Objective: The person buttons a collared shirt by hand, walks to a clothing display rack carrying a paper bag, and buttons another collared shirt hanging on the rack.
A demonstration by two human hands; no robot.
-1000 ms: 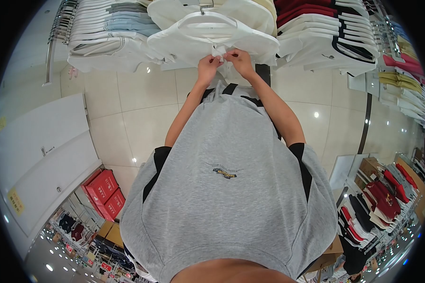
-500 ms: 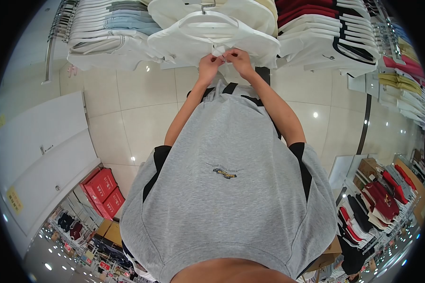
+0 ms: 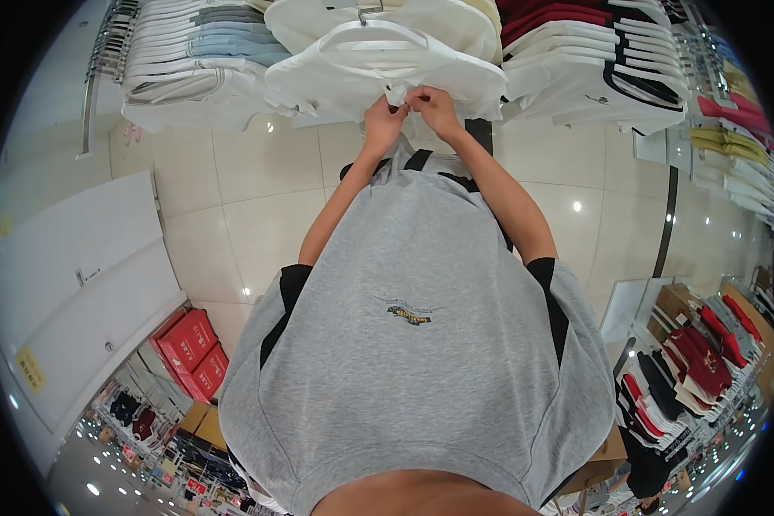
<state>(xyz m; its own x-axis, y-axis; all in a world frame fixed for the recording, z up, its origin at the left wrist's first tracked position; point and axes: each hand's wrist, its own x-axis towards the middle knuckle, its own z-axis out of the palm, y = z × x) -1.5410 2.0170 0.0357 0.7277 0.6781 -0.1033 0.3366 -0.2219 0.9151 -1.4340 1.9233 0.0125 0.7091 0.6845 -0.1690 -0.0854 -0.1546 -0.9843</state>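
Observation:
A white shirt hangs on a white hanger from a metal hook, its front facing me. At the shirt's front opening, below the collar, my left hand pinches the fabric edge. My right hand meets it there, fingertips closed on the same placket beside a small dark button-like spot. The fingertips of both hands nearly touch, and the exact bit of cloth between them is partly hidden. Behind this shirt hang more pale garments.
Folded white and blue shirts hang in a row at left, white and dark red ones at right. A white cabinet and red boxes stand lower left. More clothes racks and a person in black appear lower right.
Both hands stay at the shirt's front with slightly shifted fingers. The left hand has dropped a little lower, and the view has moved slightly.

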